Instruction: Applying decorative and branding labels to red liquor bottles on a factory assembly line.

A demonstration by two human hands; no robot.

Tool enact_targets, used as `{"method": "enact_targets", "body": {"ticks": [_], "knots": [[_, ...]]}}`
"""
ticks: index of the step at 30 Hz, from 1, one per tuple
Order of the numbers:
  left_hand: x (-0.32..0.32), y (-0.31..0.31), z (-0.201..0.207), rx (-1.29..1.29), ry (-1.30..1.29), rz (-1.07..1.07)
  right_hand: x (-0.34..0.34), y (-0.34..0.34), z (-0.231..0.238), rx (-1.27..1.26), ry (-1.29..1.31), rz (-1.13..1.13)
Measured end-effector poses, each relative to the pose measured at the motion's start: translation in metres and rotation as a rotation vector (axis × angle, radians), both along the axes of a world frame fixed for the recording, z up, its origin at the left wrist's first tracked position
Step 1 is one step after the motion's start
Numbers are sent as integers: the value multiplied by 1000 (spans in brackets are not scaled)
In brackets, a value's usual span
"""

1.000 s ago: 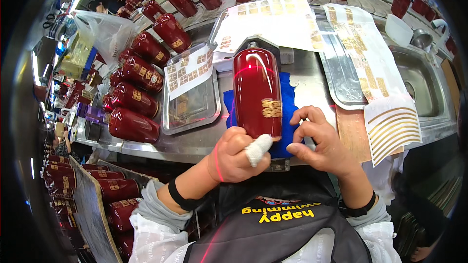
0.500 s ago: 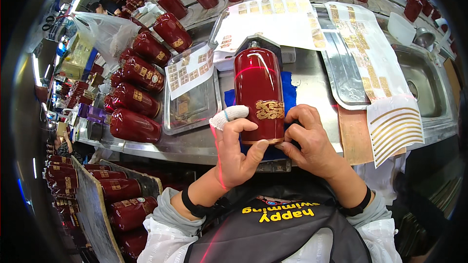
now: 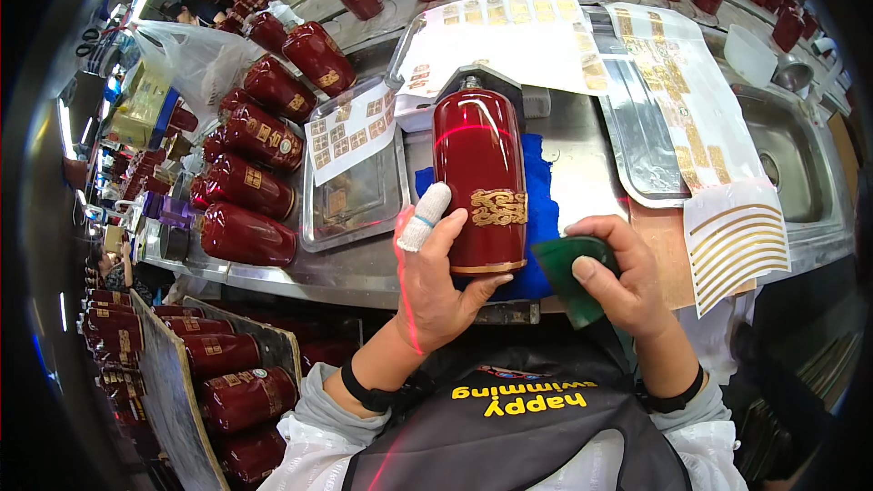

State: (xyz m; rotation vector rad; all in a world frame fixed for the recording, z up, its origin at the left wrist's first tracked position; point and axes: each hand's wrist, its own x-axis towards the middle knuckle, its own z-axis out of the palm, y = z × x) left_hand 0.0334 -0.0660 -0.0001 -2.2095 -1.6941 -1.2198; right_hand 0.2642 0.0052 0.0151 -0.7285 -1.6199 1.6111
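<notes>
A dark red glossy bottle (image 3: 477, 150) lies in front of me, its neck in a dark notched rest (image 3: 498, 80) and a blue cloth (image 3: 544, 209) beneath it. Gold scrollwork (image 3: 499, 206) decorates its lower body, and a gold band rings the base. My left hand (image 3: 436, 277) grips the bottle's lower left side, thumb at the base; a white cover is on one finger. In my right hand (image 3: 623, 277) is a green, slightly see-through flat scraper (image 3: 575, 277), pinched between thumb and fingers, beside the bottle's base and apart from it.
Sheets of gold decals (image 3: 509, 45) lie beyond the bottle, with another decal sheet (image 3: 350, 132) on a metal tray (image 3: 355, 209) at left. Strips of curved gold decals (image 3: 738, 241) hang over the right edge near a sink (image 3: 800, 155). Several red bottles (image 3: 250, 235) stand or lie around.
My right hand has left the bottle's base, moved right and now holds the green scraper. The left hand has shifted slightly down the side. Bottles along the back have moved sideways.
</notes>
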Motion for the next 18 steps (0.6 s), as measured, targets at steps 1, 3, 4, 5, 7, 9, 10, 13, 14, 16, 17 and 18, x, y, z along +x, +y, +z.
{"method": "enact_targets", "body": {"ticks": [1, 3, 4, 5, 7, 9, 10, 13, 14, 16, 17, 18], "knots": [[-1, -1, -4, 2, -1, 3, -1, 0, -2, 2, -1, 3], [-2, -4, -8, -34, -117, -8, -3, 1, -4, -12, -50, 54], [-2, -4, -8, -32, -118, -3, -6, 1, -1, -5, -86, 65], [-2, -5, -6, -42, -121, -10, -7, 1, 2, -3, -88, 69], [0, -6, -4, -44, -125, -6, -11, 1, 6, 15, -110, 89], [3, -7, -1, -49, -147, -8, -17, 0, 11, 55, -131, 95], [4, -6, 0, -45, -151, -6, -20, 0, 14, 90, -149, 94], [5, -6, 2, -27, -123, -13, -32, -1, 28, 297, -129, 150], [4, -6, 1, -40, -168, -21, -31, 0, 31, 335, -96, 209], [2, -8, -2, -47, -215, -26, -24, 3, 33, 273, -72, 194], [0, -9, -4, -78, -293, -38, -19, 5, 33, 206, -45, 176], [0, -9, -5, -108, -372, -55, -12, 6, 31, 107, -66, 135]]}}
